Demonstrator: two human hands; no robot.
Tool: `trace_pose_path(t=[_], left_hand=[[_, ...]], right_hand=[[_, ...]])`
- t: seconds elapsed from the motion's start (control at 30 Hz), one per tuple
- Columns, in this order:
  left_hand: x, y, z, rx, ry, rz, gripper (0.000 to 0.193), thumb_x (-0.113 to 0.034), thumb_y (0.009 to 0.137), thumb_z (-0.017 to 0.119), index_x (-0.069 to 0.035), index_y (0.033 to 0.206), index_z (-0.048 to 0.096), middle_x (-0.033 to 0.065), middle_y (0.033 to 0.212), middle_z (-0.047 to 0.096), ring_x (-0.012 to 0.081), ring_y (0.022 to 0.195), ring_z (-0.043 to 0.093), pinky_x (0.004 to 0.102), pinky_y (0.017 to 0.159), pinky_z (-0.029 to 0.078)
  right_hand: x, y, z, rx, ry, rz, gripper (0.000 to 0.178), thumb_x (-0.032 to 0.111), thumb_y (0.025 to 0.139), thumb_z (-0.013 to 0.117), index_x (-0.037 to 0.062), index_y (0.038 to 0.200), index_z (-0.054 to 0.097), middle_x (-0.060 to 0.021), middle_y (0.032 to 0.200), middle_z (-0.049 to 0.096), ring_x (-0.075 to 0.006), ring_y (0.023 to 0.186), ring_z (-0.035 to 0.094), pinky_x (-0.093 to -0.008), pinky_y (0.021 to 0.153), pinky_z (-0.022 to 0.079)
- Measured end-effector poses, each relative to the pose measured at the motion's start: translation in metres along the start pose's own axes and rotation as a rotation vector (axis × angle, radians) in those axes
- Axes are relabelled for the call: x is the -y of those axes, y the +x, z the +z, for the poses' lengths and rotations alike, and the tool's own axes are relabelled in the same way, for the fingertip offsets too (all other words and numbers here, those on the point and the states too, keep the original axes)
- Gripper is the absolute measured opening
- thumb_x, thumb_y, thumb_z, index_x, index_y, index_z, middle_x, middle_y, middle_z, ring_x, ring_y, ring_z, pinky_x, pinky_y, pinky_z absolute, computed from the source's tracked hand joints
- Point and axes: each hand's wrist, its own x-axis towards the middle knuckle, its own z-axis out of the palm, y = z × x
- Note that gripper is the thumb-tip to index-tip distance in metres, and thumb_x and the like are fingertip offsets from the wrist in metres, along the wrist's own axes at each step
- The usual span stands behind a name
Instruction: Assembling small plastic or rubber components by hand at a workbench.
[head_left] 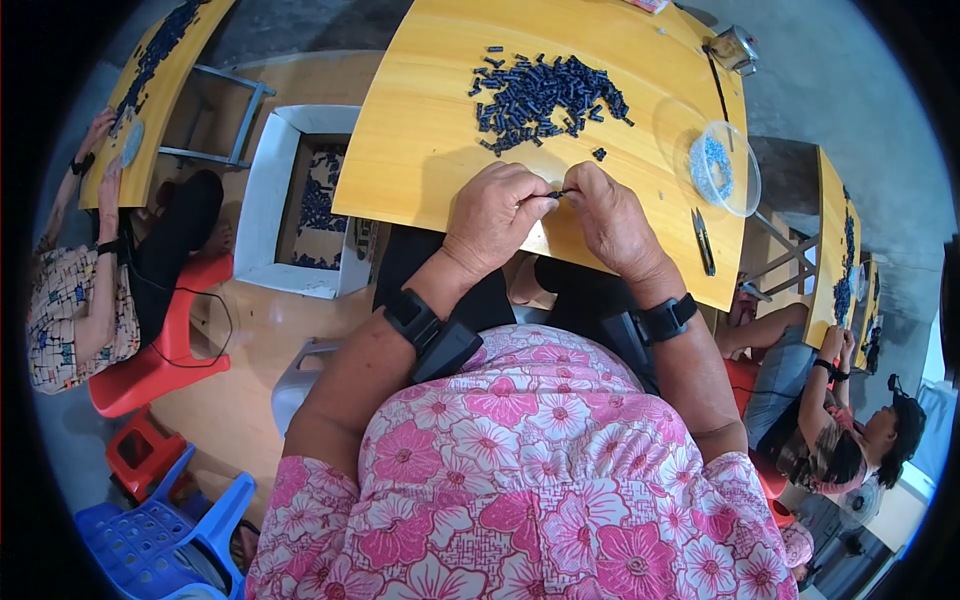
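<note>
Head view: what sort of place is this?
Probably a small hand-assembly workshop. Both hands pinch a small dark part beside a pile of dark parts on a yellow wooden table; other people sit at similar tables with similar piles.

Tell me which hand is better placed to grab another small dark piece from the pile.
Probably the right hand: one loose piece lies just beyond it, nearer than to the left hand.

A small dark plastic part (557, 193) sits pinched between the fingertips of the left hand (495, 215) and right hand (612, 218), over the yellow wooden table (420, 140). Beyond the fingers lies a heap of small dark plastic pieces (548, 100). To their right stand a clear round plastic bowl (725, 168) and, nearer, a pair of black snips (703, 241).
</note>
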Motion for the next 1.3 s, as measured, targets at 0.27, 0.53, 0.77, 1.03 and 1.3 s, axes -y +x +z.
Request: trace_pose_path(t=[0.27,0.53,0.77,1.03,1.3], left_hand=[[0.001,0.000,-0.001,0.001,-0.014,-0.010,0.009,-0.009,0.077,0.072,-0.003,0.081,0.066,0.0095,0.075,0.062,0.0283,0.076,0.059,0.0375,0.070,0.049],[0.005,0.000,-0.004,0.035,-0.128,-0.080,0.010,-0.010,0.080,0.072,-0.002,0.082,0.067,0.0080,0.075,0.061,0.0230,0.072,0.059,0.0334,0.067,0.048],[0.003,0.001,-0.002,0.004,-0.149,-0.108,0.009,-0.009,0.080,0.071,-0.002,0.082,0.067,0.0077,0.074,0.061,0.0220,0.071,0.058,0.0324,0.066,0.048],[0.002,0.000,0.000,-0.016,-0.072,-0.090,0.009,-0.013,0.077,0.071,-0.005,0.078,0.067,0.0084,0.077,0.064,0.0270,0.074,0.062,0.0376,0.066,0.050],[-0.029,-0.025,-0.012,0.054,-0.271,-0.248,0.011,-0.008,0.087,0.068,0.002,0.093,0.071,0.0020,0.080,0.063,0.0086,0.072,0.058,0.0240,0.066,0.047]], right_hand=[[0.003,0.002,0.005,0.054,0.027,0.080,0.013,0.015,0.081,0.064,0.0024,0.083,0.063,-0.0139,0.089,0.058,-0.0335,0.084,0.061,-0.0417,0.073,0.052],[0.004,0.003,0.010,0.034,0.097,0.096,0.010,0.014,0.079,0.066,0.0042,0.081,0.063,-0.0120,0.088,0.056,-0.0319,0.083,0.059,-0.0406,0.072,0.052],[0.000,-0.002,0.023,-0.131,0.176,0.149,0.008,0.012,0.081,0.065,0.0062,0.083,0.060,-0.0120,0.090,0.057,-0.0325,0.082,0.063,-0.0401,0.071,0.052],[-0.009,-0.008,0.035,-0.227,0.270,0.133,0.004,0.007,0.086,0.064,0.0058,0.090,0.064,-0.0101,0.087,0.063,-0.0270,0.077,0.064,-0.0362,0.069,0.052],[0.012,-0.026,0.027,-0.318,0.342,0.070,0.007,0.003,0.086,0.066,0.0026,0.093,0.068,-0.0098,0.078,0.065,-0.0183,0.062,0.064,-0.0303,0.062,0.052]])
